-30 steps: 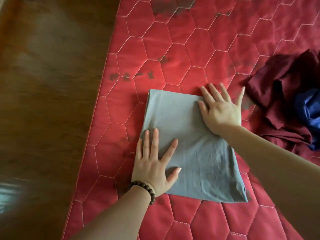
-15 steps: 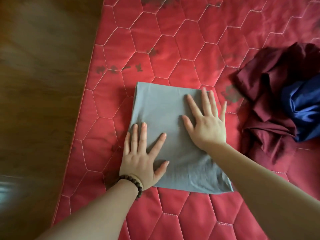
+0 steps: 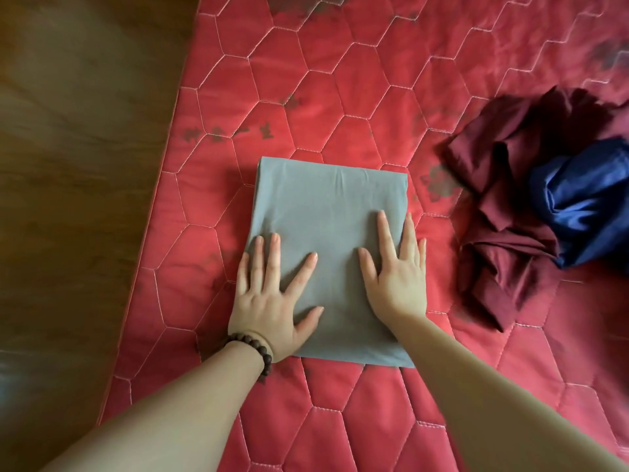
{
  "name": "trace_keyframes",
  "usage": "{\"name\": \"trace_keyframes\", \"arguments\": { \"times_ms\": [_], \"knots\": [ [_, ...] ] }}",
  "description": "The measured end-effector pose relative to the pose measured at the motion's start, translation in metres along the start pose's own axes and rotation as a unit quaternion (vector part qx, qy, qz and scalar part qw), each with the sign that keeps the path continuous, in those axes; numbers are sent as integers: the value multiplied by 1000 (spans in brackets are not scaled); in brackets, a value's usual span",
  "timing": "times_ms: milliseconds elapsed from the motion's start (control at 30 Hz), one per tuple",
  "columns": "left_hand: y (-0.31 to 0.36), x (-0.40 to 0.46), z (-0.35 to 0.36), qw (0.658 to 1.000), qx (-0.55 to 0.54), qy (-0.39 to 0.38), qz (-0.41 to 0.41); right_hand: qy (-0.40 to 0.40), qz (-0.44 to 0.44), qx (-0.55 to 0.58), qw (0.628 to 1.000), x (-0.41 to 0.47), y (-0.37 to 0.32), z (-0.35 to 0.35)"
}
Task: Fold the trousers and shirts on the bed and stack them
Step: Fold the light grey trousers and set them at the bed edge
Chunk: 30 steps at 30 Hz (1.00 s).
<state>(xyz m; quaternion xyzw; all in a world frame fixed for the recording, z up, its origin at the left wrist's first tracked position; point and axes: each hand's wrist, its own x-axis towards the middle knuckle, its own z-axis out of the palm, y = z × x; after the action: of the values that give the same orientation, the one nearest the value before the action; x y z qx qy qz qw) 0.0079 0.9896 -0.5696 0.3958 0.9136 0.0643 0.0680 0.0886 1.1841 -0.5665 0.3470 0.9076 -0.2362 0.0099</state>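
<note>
While both hands lie flat, status by item:
left hand (image 3: 269, 298): fingers straight and spread, palm down on the near-left part of the grey garment (image 3: 326, 212); holds nothing. Bead bracelet (image 3: 253, 349) on that wrist.
right hand (image 3: 396, 272): fingers straight, pressing the near-right part; outer fingers run over the garment's right edge onto the bed (image 3: 306, 93).
grey garment: folded into a flat rectangle on the red quilted bed, near its left edge, floor (image 3: 78, 165) beyond. Trousers or shirt, cannot tell.
long axis: runs away from the person; both hands sit on the near half, far half uncovered.
next pile: maroon garment (image 3: 503, 212) and blue garment (image 3: 585, 199), crumpled and touching, well to the right. Right hand is nearer; my guess is it reaches there next.
stack base: likely the grey rectangle.
writing/brands: none legible.
</note>
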Motion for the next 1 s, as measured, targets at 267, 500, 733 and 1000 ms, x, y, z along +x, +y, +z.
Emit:
{"name": "trace_keyframes", "arguments": {
  "times_ms": [267, 500, 733, 1000],
  "knots": [
    [-7, 19, -21, 974, -198, -34, -105, 6, -6, 7, 1000, 0, -4, -3],
    [-14, 53, -40, 927, -299, -15, -224, 45, 56, 28, 997, -29, -12, -10],
    [-37, 4, -37, 909, -370, -119, -147, -115, 62, 15, 991, -46, 3, -28],
    [-12, -112, -38, 882, -419, -115, -180, -120, 64, 142, 981, -164, 13, -31]
  ]
}}
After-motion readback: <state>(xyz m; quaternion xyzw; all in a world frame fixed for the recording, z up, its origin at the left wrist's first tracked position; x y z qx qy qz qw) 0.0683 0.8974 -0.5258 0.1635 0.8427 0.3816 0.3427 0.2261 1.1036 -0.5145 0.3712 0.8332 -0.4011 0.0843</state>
